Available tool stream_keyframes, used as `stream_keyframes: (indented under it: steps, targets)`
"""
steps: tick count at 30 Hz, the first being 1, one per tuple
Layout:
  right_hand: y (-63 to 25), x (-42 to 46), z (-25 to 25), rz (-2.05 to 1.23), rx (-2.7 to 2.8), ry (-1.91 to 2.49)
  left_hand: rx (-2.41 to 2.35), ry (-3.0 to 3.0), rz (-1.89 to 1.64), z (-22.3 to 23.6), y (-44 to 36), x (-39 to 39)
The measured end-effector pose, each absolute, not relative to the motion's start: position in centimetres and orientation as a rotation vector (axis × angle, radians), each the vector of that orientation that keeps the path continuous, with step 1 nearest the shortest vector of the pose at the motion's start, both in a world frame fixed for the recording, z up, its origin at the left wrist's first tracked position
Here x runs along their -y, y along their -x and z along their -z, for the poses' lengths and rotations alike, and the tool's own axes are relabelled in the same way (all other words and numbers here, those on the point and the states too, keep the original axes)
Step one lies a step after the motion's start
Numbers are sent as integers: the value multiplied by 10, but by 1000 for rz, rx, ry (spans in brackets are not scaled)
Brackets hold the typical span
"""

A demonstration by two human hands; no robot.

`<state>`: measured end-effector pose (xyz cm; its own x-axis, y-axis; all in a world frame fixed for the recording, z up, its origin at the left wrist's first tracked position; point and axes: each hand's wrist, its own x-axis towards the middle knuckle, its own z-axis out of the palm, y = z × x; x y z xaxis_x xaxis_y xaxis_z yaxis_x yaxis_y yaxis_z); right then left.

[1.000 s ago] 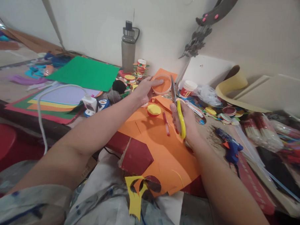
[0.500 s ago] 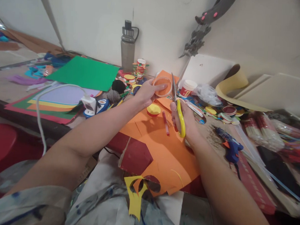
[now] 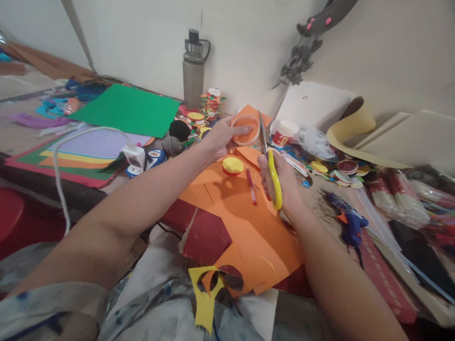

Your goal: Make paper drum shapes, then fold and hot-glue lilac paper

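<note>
Ring (image 3: 244,144), pale, pinched in partly curled left hand (image 3: 222,137); right hand (image 3: 283,180) closed around yellow-handled scissors (image 3: 273,175).

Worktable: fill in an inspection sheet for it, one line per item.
Surface: brown tabletop, largely covered; orange sheets in front.
Job's things: yellow-handled scissors, pale-rimmed round piece, red pen on the orange sheets.
Clutter: green sheet left, blue glue gun right, small scraps between.
Hands: left hand grips the round piece; right hand grips the scissors.
Cables: white cable hangs over the left front edge; dark cord at the glue gun.
Surroundings: pale wall behind; other people, nothing seen.
</note>
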<state>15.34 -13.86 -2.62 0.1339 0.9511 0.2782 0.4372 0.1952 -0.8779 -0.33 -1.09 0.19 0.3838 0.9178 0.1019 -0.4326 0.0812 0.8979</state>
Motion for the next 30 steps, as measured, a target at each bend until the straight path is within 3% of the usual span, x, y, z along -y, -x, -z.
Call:
stream_keyframes:
  steps: [11, 20, 30]
  targets:
    - [-156, 137, 31, -558, 1534, 1421, -576, -1110, -1020, -4, 13, 0]
    - [-154, 139, 31, -568, 1514, 1423, -637, -870, -1178, 9, -7, 9]
    - [-159, 131, 36, -665, 1507, 1410, -562, -1021, -1040, 2, -2, 14]
